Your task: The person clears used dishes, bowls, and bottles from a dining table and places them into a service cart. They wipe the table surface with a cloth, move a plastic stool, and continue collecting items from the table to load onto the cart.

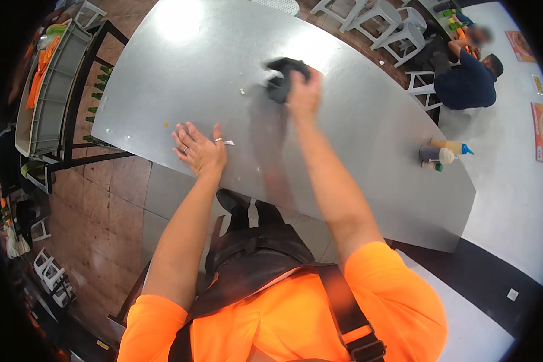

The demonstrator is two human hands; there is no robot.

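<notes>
A stainless steel table (344, 113) fills the middle of the view. My right hand (305, 92) grips a bunched dark cloth (279, 83) on the far part of its top, blurred by motion. My left hand (202, 149) rests palm down near the table's near edge, fingers spread, with rings on it. A small white scrap (229, 142) lies beside its thumb. Small crumbs (242, 92) lie on the metal to the left of the cloth, and an orange bit (166, 124) lies just beyond my left fingertips.
Squeeze bottles (436, 154) stand on the table by the wall at right. A grey plastic tub (54, 99) with orange items sits on a black metal rack at left, green bottles beside it. White plastic stools (380, 22) and seated people (466, 86) are beyond the table.
</notes>
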